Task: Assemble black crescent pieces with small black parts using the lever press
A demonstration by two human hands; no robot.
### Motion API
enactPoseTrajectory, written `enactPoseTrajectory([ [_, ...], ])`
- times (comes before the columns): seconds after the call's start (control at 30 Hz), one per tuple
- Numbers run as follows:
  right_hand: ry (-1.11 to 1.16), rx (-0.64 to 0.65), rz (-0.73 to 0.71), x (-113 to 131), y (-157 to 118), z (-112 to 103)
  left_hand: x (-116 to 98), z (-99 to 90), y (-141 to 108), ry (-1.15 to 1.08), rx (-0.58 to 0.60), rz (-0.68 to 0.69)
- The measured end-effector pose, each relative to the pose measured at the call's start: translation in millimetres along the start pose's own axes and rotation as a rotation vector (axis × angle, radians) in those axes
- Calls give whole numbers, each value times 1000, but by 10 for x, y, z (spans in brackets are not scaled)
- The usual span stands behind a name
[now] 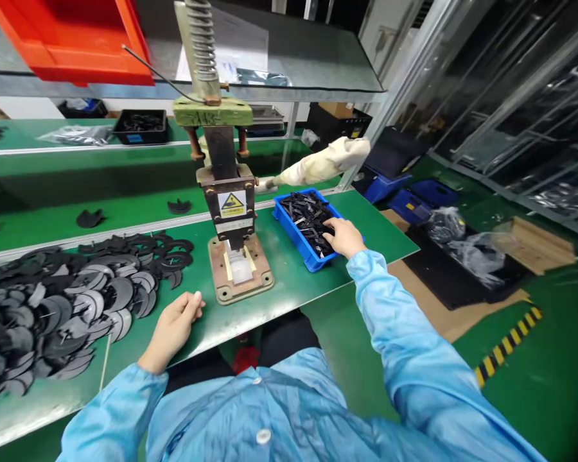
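My right hand (345, 237) reaches over the near right side of a blue bin (296, 239). Its thumb and index finger are apart, touching the small black strip-like parts (306, 215) inside; nothing shows lifted between them. My left hand (176, 327) rests at the table's front edge, fingers curled in and thumb against them, with no object visible in it. It lies between a heap of black curved pieces (96, 292) and the base plate (262, 273) of a hand press (228, 205). A pale block (241, 269) sits under the press head.
A cloth-wrapped lever (325, 163) sticks out rightward from the press, above the blue bin. Two loose curved pieces lie behind the heap. On the back ledge stands a black tray (141, 126); an orange bin (87, 38) is on the shelf above. Cardboard (428, 305) covers floor at right.
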State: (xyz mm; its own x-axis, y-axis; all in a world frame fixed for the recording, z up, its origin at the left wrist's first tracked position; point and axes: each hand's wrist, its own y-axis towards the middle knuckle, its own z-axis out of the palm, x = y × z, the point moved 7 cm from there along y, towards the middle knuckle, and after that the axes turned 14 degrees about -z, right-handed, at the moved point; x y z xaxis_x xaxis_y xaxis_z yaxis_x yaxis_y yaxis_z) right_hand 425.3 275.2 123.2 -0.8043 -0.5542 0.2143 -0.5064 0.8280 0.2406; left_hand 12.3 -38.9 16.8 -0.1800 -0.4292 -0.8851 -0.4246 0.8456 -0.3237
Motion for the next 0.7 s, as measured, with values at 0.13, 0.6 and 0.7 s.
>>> enactPoseTrajectory([
  [0.13,12,12,-65,195,130,45,10,20,-59,23,-70,62],
  [0.6,71,-212,-169,623,-135,-338,-154,50,-171,57,-123,116],
  [0.7,164,-263,-312,1043,-504,-423,-323,103,-303,56,-112,150],
])
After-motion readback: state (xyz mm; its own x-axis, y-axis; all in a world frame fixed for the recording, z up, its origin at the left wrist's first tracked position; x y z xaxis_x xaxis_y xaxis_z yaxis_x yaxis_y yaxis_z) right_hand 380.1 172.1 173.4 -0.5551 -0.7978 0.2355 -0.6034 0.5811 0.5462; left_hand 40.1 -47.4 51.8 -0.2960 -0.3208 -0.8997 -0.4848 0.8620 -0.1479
